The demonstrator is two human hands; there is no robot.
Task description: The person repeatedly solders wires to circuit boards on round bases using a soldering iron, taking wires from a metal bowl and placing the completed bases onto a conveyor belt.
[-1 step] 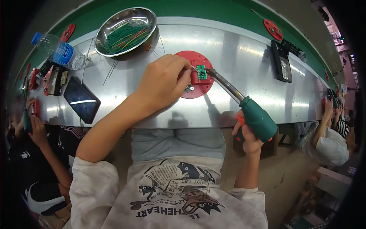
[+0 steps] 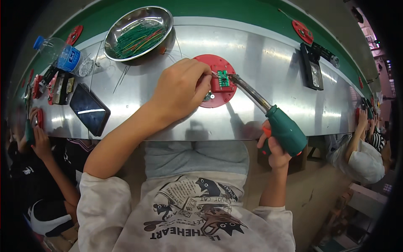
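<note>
A small green circuit board (image 2: 223,78) sits on a round red plastic base (image 2: 224,101) on the metal bench. My left hand (image 2: 178,86) is closed beside the board, thumb and forefinger pinching a thin wire (image 2: 214,74) that reaches the board's left edge. The fingertips partly hide the wire, and the hand covers the left part of the base. Gripped by its green handle in my right hand (image 2: 275,153) is a soldering gun (image 2: 287,130). Its long metal barrel slants up to the left, with the tip at the board's upper right edge.
A metal bowl (image 2: 110,48) of cut wires stands far left. Nearby are a plastic bottle (image 2: 69,58) and a dark phone (image 2: 89,110). To the right lies a black case (image 2: 310,69). Co-workers' hands (image 2: 41,143) show at the left and right edges.
The soldering gun and its tip have shifted very slightly to the right. My left hand keeps its place at the board.
</note>
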